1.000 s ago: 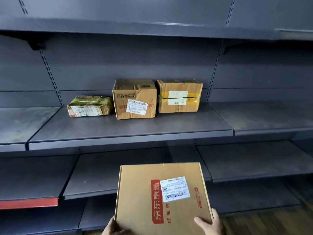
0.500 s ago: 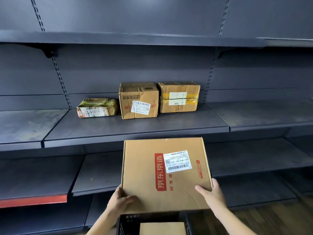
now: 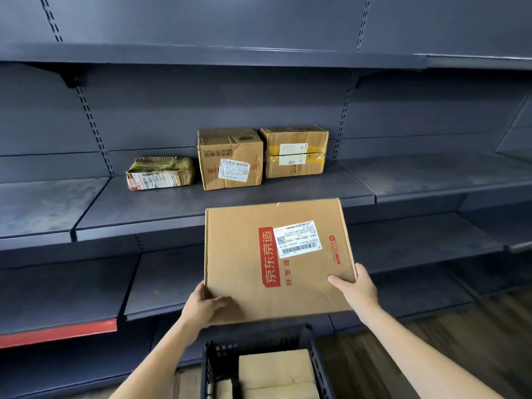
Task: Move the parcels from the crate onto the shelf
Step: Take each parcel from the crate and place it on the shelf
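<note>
I hold a flat brown parcel with red print and a white label in the air, its far edge level with the front of the middle shelf. My left hand grips its near left corner and my right hand its near right edge. At the bottom of the view stands a black crate holding more brown parcels. On the middle shelf stand a crumpled low parcel and two cardboard boxes side by side.
Dark grey shelving fills the view, with an upper shelf above and lower shelves below. A red strip edges the lower left shelf. Wooden floor shows at the right.
The flat parcel has risen and moved forward toward the middle shelf. My arms have stretched out, and the crate has come into view below.
</note>
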Tool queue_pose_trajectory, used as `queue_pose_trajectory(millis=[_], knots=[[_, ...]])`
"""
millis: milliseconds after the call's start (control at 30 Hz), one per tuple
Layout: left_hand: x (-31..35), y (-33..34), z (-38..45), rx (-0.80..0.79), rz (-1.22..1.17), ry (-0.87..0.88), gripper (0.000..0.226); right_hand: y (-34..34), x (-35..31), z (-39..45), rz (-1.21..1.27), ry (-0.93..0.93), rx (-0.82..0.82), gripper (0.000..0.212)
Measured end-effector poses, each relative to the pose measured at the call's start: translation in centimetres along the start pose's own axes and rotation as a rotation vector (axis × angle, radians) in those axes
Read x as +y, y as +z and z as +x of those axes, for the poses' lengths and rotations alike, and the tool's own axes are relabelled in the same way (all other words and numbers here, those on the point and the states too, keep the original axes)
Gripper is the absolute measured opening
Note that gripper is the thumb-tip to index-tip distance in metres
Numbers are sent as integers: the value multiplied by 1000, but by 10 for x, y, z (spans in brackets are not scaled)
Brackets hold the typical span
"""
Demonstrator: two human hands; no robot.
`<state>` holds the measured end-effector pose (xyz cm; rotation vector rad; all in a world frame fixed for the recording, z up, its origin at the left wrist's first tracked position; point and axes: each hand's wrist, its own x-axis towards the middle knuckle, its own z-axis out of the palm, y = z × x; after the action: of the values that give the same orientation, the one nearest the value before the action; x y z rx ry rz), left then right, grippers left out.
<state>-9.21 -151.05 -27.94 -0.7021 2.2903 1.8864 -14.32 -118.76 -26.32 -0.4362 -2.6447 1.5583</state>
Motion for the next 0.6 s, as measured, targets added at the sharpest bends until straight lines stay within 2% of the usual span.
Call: queue_pose_trajectory(millis=[333,600], knots=[[30,8,-32,38,14,98,54,-32,-17,-5,92,-77,17,44],[68,21,-58,98,-17,209,46,-78,-45,1,153,-167,27,47]])
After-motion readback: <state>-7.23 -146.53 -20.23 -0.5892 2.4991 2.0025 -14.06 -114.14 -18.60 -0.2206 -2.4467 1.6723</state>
